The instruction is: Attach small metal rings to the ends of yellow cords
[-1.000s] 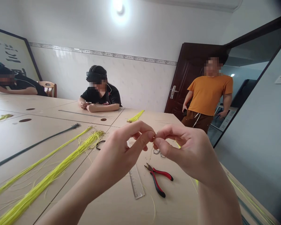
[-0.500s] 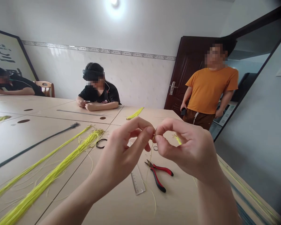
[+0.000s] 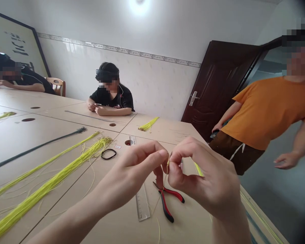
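My left hand (image 3: 142,162) and my right hand (image 3: 200,169) meet above the table, thumbs and forefingers pinched close together. Between the fingertips is the end of a thin yellow cord (image 3: 165,179), whose loose length hangs down toward the table. A small fastening at its top is mostly covered by my fingers. Beneath my hands lie pliers (image 3: 165,200) with red and black handles, jaws pointing away from me. Left of the pliers, a clear ruler (image 3: 142,205) rests partly behind my left hand.
Bundles of yellow cord (image 3: 58,178) and dark grey cord (image 3: 38,147) stretch across the table's left side, near a black ring-shaped band (image 3: 108,154). Another yellow bundle (image 3: 149,124) lies farther back. Across the table sits a co-worker (image 3: 112,98); a person in orange (image 3: 271,112) stands at the right.
The view has turned and tilted. The person in orange has come nearer at the right. My hands still pinch the cord, now a little lower in view.
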Available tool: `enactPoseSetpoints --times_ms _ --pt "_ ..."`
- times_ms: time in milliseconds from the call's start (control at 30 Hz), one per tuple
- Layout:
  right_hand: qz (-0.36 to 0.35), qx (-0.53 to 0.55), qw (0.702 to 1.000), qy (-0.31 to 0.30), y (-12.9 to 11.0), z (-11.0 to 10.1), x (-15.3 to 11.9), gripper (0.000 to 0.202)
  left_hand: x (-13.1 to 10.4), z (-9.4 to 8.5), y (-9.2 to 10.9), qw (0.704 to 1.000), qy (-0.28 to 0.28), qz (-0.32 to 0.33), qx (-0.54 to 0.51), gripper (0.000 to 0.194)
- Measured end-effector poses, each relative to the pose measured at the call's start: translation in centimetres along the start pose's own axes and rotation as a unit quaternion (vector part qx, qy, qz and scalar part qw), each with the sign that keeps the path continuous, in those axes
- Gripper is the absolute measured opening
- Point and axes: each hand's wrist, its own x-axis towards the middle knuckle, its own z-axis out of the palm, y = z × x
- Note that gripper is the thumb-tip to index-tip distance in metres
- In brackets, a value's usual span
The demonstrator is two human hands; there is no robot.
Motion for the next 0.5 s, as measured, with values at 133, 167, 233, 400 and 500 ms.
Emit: enactPoseSetpoints --times_ms 133,167,233,400,500 --pt "0.007 -0.027 1.000 0.009 0.35 -0.69 0.01 0.015 -0.12 0.55 -0.15 0.998 0.012 0.021 0.060 0.034" --pt "0.009 -0.035 0.999 0.009 0.38 -0.79 -0.01 0.015 -0.13 0.61 -0.10 0.996 0.019 0.025 0.084 0.031" --pt "0.007 -0.045 0.999 0.005 0.35 -0.86 -0.07 0.015 -0.14 0.59 0.03 0.990 0.038 0.035 0.131 0.024" --pt "-0.017 -0.066 0.998 -0.002 0.12 -0.52 -0.13 0.014 -0.26 0.13 0.12 0.967 0.075 0.070 0.234 0.017" --pt "-0.016 -0.083 0.996 0.003 -0.04 -0.31 -0.09 0.013 -0.51 0.23 -0.01 0.939 0.109 0.112 0.306 0.015"
